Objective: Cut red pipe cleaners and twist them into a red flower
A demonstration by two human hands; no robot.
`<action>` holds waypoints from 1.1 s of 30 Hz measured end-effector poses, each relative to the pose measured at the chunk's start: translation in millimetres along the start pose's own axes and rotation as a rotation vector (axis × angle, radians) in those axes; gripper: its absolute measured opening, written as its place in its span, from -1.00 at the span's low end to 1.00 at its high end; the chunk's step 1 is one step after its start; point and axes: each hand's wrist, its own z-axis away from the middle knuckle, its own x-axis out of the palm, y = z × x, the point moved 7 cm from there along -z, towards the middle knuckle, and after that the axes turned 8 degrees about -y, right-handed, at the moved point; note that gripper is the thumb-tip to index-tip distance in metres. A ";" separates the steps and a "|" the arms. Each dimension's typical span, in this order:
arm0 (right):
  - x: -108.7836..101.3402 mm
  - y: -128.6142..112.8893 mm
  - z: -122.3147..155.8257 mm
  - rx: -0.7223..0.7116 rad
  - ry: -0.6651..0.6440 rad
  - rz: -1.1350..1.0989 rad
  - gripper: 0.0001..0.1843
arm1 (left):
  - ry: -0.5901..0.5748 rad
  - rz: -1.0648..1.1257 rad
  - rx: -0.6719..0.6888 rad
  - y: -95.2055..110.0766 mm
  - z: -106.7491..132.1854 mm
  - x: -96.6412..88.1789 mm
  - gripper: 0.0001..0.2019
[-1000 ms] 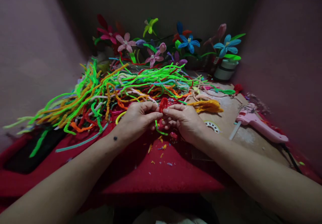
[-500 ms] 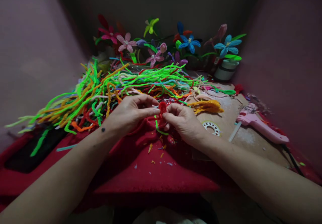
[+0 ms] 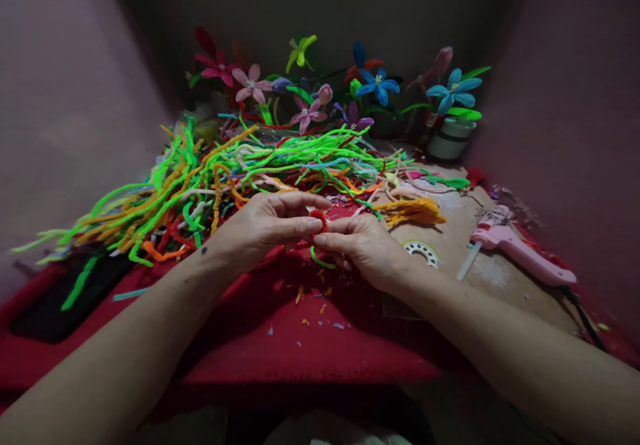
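Between my fingertips is a small loop of red pipe cleaner (image 3: 319, 218), mostly covered by the fingers. My left hand (image 3: 267, 221) pinches it from the left, thumb against it and index finger stretched over the top. From the right, the thumb and index finger of my right hand (image 3: 357, 238) close on its lower part. Under the hands, a short curved green pipe cleaner (image 3: 320, 258) shows against the red cloth (image 3: 300, 355). Just behind them lies a big tangled heap of pipe cleaners (image 3: 280, 155), green, orange, red and white.
Pipe-cleaner flowers (image 3: 377, 87) stand along the back, some near a white jar (image 3: 449, 139). On the cardboard (image 3: 450, 231) at right are an orange bundle (image 3: 415, 211), a white ring with holes (image 3: 421, 253) and a pink glue gun (image 3: 523, 251). A dark flat object (image 3: 55, 315) lies left.
The red loop has tipped down and shows less between the fingers. My left index finger has reached farther right over it, and my right fingers have closed in lower.
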 end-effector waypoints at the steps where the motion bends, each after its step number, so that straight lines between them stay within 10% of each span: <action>1: 0.3 0.7 0.0 0.005 -0.007 -0.004 -0.74 | 0.004 -0.029 -0.001 1.1 0.6 0.1 -0.77; 20: 5.5 4.8 0.4 0.047 -0.088 0.009 -0.71 | 0.106 -0.567 0.189 16.4 2.6 6.1 -0.83; 33: 5.6 6.3 0.2 0.021 0.004 -0.083 -0.67 | 0.410 -0.920 0.545 36.6 21.7 18.0 -0.83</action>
